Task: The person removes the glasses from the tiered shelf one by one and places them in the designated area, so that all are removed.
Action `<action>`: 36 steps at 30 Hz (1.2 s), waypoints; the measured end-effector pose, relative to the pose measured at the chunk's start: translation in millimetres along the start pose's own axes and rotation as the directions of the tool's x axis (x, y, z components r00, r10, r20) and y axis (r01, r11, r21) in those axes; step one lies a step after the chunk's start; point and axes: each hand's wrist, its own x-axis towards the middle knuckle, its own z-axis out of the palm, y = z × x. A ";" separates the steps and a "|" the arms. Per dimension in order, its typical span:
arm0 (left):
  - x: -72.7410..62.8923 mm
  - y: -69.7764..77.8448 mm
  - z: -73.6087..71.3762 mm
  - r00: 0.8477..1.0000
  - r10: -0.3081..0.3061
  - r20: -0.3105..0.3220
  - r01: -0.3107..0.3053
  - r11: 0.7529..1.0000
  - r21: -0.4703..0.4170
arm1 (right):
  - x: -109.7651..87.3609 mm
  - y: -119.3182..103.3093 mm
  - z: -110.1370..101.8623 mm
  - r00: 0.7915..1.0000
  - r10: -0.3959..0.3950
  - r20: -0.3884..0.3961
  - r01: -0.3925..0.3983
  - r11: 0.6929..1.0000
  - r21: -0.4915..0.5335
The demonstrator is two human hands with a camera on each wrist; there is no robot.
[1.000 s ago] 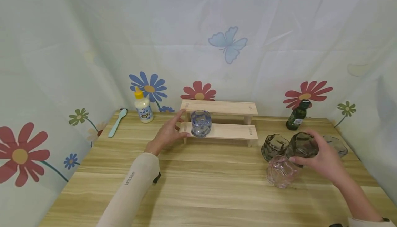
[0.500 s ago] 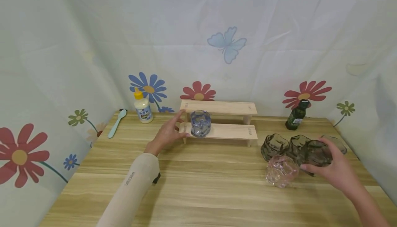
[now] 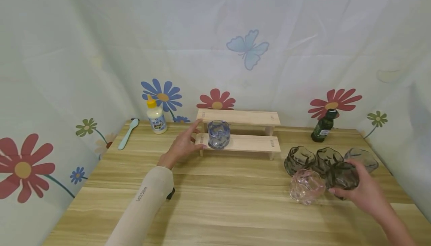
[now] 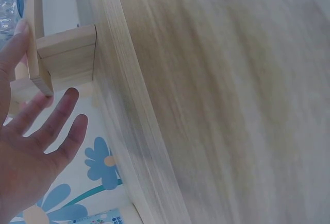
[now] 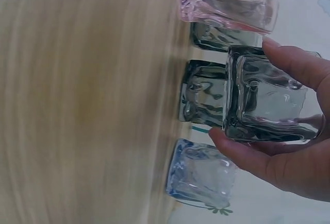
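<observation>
My right hand holds a dark grey-green wavy glass tumbler between thumb and fingers. In the right wrist view, the base of this tumbler hangs off the tabletop. Behind it stand two more dark tumblers, one at the left and one in the middle, plus a pale blue one. A pink tumbler stands just left of it. My left hand touches the left end of a two-tier wooden rack, its fingers mostly straight. A blue tumbler sits on the lower tier, near my thumb.
A dark green bottle stands behind the tumblers at the back right. At the back left are a white squeeze bottle with a yellow cap and a pale green spoon. A flower-printed curtain closes off the back and sides.
My right hand has carried the dark tumbler rightward, then lower and nearer to me, uncovering the middle dark tumbler and the pale blue one. The left hand stays at the rack.
</observation>
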 end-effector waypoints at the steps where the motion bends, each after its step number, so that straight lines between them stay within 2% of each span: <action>1: 0.1 0.3 0.0 1.000 0.000 0.001 0.000 1.000 0.000 | 0.3 1.8 1.4 1.000 0.004 0.008 -0.004 1.000 -0.004; 7: -0.2 2.7 -0.4 1.000 -0.018 0.008 0.018 1.000 0.000 | 2.3 7.8 9.6 0.998 0.024 0.055 -0.024 1.000 -0.009; 20: 0.8 1.7 0.2 1.000 -0.006 0.005 0.006 1.000 0.004 | 3.8 13.0 22.1 0.997 0.034 0.070 -0.030 0.998 -0.049; 29: 1.0 1.0 0.8 1.000 -0.002 0.001 0.002 1.000 -0.002 | 4.5 16.0 25.4 0.998 0.028 0.063 -0.024 0.997 -0.068; 36: -0.8 3.0 -0.7 1.000 0.018 0.000 -0.018 1.000 0.017 | 7.0 19.2 23.6 0.993 0.048 0.106 -0.040 0.997 -0.072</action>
